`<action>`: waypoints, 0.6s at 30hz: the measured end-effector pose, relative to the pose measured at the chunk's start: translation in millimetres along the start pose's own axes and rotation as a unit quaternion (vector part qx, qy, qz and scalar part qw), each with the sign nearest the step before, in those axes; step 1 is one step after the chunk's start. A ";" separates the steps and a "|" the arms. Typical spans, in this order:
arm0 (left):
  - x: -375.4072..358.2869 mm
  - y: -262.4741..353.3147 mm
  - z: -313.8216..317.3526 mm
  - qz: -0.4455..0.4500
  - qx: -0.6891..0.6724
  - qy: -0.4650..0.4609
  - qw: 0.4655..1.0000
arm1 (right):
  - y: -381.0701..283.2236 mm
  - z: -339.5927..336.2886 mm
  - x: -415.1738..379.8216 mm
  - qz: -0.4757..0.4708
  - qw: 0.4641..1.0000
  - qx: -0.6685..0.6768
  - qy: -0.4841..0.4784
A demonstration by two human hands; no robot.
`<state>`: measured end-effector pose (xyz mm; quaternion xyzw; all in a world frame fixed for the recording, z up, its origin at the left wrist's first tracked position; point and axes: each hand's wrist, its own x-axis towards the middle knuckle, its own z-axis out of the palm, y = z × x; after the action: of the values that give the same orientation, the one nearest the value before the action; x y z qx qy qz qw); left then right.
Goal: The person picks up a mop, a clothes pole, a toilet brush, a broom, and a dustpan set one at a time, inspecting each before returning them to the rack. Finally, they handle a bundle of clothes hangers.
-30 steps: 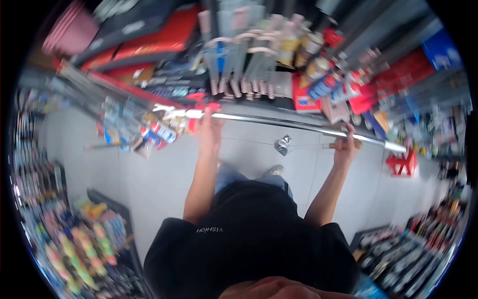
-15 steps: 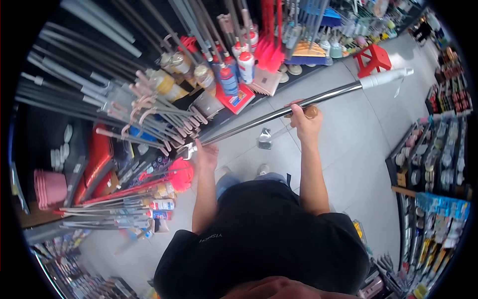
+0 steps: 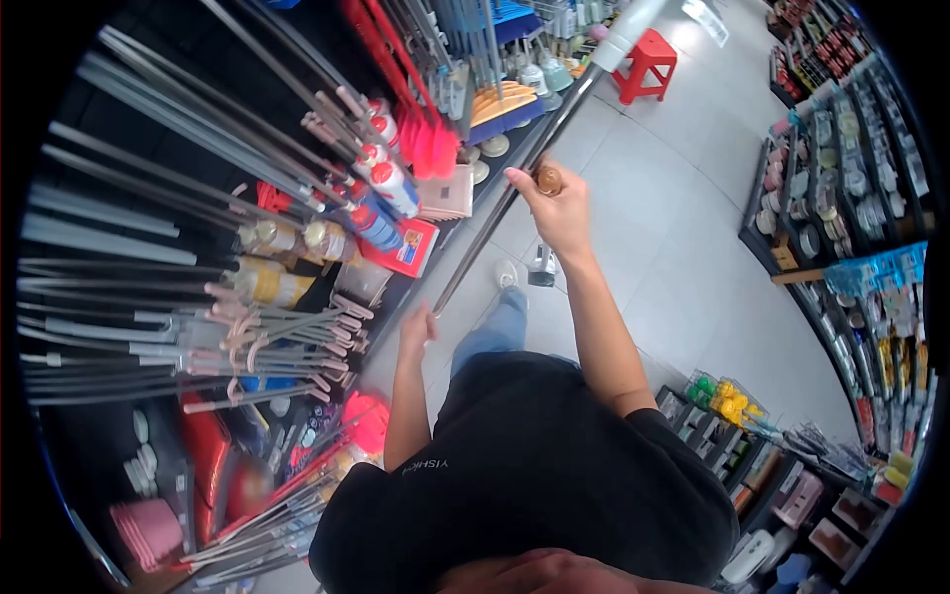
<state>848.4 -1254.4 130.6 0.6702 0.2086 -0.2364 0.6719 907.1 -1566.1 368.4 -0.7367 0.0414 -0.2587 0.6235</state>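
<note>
A shiny metal pole [image 3: 495, 215] with a white sleeve [image 3: 630, 35] at its upper end slants across the aisle. My right hand [image 3: 559, 203] is closed round its middle and also has a brown, rounded object [image 3: 547, 179] in its grasp. By the pole's lower end is my left hand [image 3: 418, 329], its fingers curled and blurred; whether it grips the pole is hard to see. A tag [image 3: 706, 22] hangs near the white sleeve. Below my right hand a small black and white item [image 3: 541, 267] shows over the floor.
Racks of long-handled tools, pink-tipped handles [image 3: 341, 337] and bottles [image 3: 394, 188] line the left. A red stool [image 3: 648, 67] stands beyond the pole. Shelves [image 3: 757, 233] of small goods run along the right, with baskets of green and yellow items [image 3: 732, 403] lower down.
The pole has swung steeper, its white end moving up and left in view. My right hand has moved up and left, my left hand slightly down. The view has turned, and more right-side shelving shows.
</note>
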 end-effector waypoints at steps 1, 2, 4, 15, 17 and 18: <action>12.8 11.2 8.1 0.046 0.038 -0.003 0.998 | 2.2 -0.4 5.8 0.006 1.000 0.008 -0.007; 14.8 39.6 25.9 0.103 0.068 -0.016 0.992 | 4.9 1.0 13.4 0.011 1.000 0.018 -0.016; 21.4 100.6 65.0 0.199 0.088 -0.033 0.976 | 10.5 0.2 28.3 0.052 0.998 0.001 -0.048; 76.7 397.0 261.7 0.500 0.027 -0.186 0.845 | 76.4 10.4 141.9 0.060 0.986 -0.054 -0.149; 89.9 426.6 274.0 0.497 0.095 -0.191 0.841 | 76.9 10.0 164.5 0.081 0.971 -0.105 -0.197; 95.6 438.4 275.5 0.488 0.142 -0.176 0.843 | 71.2 10.1 176.3 0.089 0.971 -0.095 -0.200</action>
<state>1176.7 -1537.8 429.1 0.7204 -0.3030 -0.0186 0.6236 1082.2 -1640.3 358.7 -0.8226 0.0054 -0.0447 0.5669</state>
